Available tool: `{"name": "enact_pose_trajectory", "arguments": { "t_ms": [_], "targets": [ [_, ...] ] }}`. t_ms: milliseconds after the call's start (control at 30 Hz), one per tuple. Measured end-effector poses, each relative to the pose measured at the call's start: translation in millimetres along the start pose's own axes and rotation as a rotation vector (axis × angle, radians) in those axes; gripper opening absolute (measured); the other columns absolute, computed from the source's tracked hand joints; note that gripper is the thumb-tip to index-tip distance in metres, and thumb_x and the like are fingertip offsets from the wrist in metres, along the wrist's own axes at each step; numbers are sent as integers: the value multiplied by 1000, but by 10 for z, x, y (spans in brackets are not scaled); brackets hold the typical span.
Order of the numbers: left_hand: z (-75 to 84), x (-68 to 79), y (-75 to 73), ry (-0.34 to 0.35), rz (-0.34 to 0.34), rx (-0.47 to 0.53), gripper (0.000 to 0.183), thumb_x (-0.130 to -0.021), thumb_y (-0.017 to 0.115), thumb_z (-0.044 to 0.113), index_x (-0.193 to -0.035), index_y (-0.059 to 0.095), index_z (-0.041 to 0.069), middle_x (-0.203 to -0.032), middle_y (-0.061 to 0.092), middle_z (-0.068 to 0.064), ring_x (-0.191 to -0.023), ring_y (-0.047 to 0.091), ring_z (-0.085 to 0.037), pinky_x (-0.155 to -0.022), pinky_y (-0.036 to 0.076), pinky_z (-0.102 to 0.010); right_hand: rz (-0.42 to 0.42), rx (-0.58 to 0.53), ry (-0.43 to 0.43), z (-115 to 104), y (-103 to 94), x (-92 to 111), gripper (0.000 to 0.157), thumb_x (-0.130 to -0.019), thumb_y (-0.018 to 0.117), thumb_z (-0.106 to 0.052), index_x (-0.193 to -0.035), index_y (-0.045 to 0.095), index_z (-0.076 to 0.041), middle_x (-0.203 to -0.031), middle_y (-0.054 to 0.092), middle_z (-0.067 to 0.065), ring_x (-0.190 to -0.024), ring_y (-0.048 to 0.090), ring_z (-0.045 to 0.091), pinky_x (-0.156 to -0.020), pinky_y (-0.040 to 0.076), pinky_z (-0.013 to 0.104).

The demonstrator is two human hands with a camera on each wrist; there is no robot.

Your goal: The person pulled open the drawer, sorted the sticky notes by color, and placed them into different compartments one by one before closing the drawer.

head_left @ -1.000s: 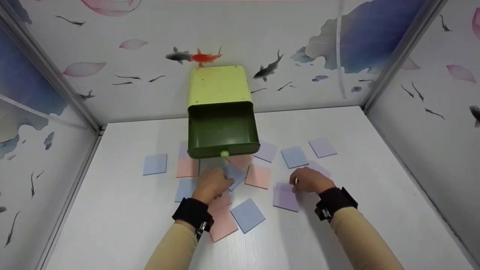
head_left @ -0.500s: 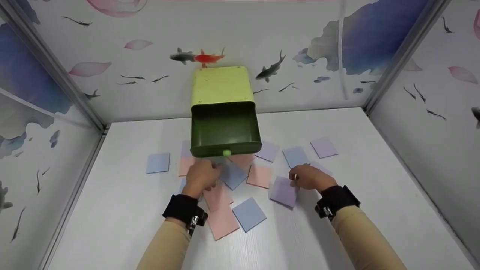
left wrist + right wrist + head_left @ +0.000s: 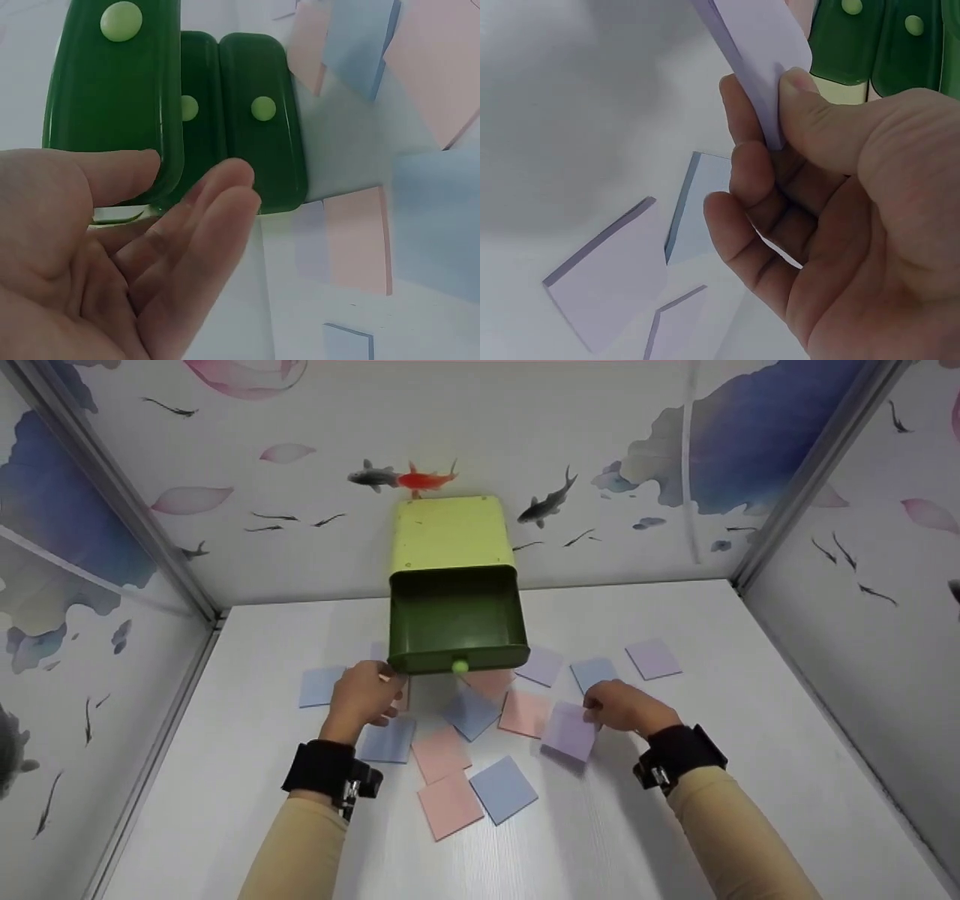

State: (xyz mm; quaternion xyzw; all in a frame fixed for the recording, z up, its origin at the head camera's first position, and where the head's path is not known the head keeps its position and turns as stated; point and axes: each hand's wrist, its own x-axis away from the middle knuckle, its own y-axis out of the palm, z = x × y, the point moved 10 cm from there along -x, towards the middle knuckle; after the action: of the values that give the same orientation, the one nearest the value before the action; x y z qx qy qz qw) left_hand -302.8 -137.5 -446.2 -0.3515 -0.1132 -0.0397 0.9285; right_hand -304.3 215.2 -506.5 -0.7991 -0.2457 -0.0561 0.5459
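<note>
At 12 o'clock on the desk (image 3: 202, 735): a yellow-green drawer unit (image 3: 454, 532), its dark green upper drawer (image 3: 427, 660) pulled out toward 6 o'clock with a pale green knob (image 3: 460, 666) on the front; the left wrist view shows 2 lower drawers (image 3: 270, 157) pushed in.
Left hand (image 3: 364, 695): just beside the 8 o'clock corner of the upper drawer, thumb and fingers apart from each other; the thumb lies across the drawer front in the left wrist view, but whether it touches, I cannot tell.
Right hand (image 3: 628, 709): thumb and fingers clamped on 1 purple tile (image 3: 568, 735), gripping it near its 2 o'clock corner.
Purple tile: right of the desk's middle, at 8 o'clock from the right hand, tilted, its 6 o'clock edge raised over a shadow.
Pink tile (image 3: 523, 714): just beside the held tile, at its 10 o'clock.
Blue tiles: 1 (image 3: 388, 742) at 5 o'clock from the left hand, 1 (image 3: 316, 688) at 9 o'clock, partly behind it.
Toward 6 o'clock: 1 lower pink tile (image 3: 451, 808) and 1 lower blue tile (image 3: 504, 790), side by side.
Toward 2 o'clock: 1 far purple tile (image 3: 653, 658), lying flat.
Wrists: black bands (image 3: 322, 771) above tan sleeves (image 3: 296, 840).
</note>
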Motion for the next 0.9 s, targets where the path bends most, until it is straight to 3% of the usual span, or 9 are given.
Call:
{"name": "enact_pose_trajectory", "arguments": {
  "t_ms": [367, 600, 900],
  "targets": [
    [70, -41, -1, 34, 23, -72, 31, -99, 49, 24, -102, 66, -2, -91, 74, -15, -62, 70, -16, -52, 55, -28, 7, -7, 36, -118, -304, 23, 23, -97, 58, -14, -114, 66, 0, -98, 69, 11, -88, 61, 22, -87, 51, 45],
    [75, -47, 10, 23, 8, -80, 31, -100, 48, 24, -101, 65, -2, -90, 74, -14, -63, 71, -19, -52, 55, -28, -20, -9, 52, -168, -468, 48, 26, -98, 55, -15, -119, 64, -1, -106, 69, 13, -92, 61, 24, -85, 51, 43],
    [95, -32, 21, 19, -3, -83, 33, -101, 47, 24, -103, 65, -4, -90, 74, -15, -65, 72, -23, -52, 55, -29, -6, 53, 24, -408, -871, 112, 27, -99, 55, -15, -122, 62, -3, -111, 67, 14, -102, 61, 28, -92, 49, 50]
  ]
}}
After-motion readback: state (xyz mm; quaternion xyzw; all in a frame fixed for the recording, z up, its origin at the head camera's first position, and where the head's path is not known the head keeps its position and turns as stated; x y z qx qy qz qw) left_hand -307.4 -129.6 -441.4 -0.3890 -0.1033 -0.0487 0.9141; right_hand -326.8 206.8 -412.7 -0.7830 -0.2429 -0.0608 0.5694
